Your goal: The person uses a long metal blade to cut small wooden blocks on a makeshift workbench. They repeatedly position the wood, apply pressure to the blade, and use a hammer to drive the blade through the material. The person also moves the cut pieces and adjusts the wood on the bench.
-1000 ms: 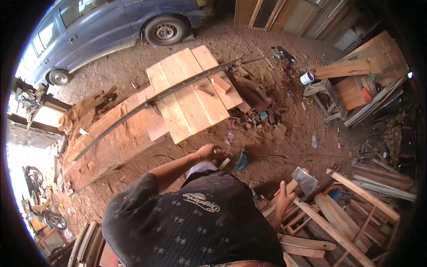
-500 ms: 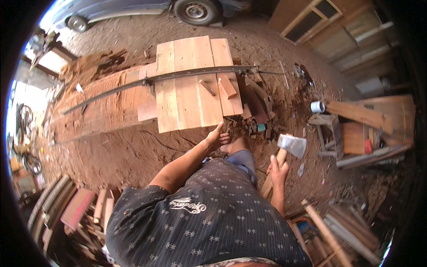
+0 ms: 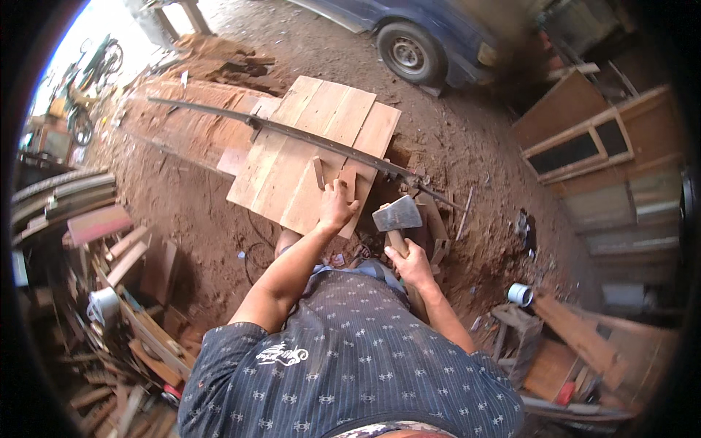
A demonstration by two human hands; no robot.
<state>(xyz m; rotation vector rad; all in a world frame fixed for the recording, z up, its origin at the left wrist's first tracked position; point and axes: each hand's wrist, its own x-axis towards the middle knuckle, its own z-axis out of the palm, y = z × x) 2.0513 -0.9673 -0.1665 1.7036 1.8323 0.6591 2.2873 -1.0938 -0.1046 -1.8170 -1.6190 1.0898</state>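
Note:
My left hand [image 3: 336, 209] reaches over the panel of pale planks [image 3: 277, 168], its bent, slightly parted fingers at a small reddish wood block [image 3: 348, 179]; whether they touch it is unclear. A narrower wood piece [image 3: 318, 172] lies just left of it. A long dark metal bar clamp [image 3: 292, 136] crosses the panel. My right hand [image 3: 407, 261] is closed round the wooden handle of a hatchet [image 3: 396, 214], whose broad steel head points up near the panel's right front edge.
A blue van [image 3: 456, 55] stands behind on dirt ground [image 3: 482, 139]. Left are piled offcuts [image 3: 139, 292] and a motorcycle [image 3: 80, 95]. Wooden framed panels [image 3: 577, 153] lean at right. A rough stand [image 3: 511, 328] with boards and a white can [image 3: 520, 295] is at lower right.
The view has turned and closed in on the plank panel. My left hand has risen onto the block on it. The hatchet in my right hand has moved toward the panel.

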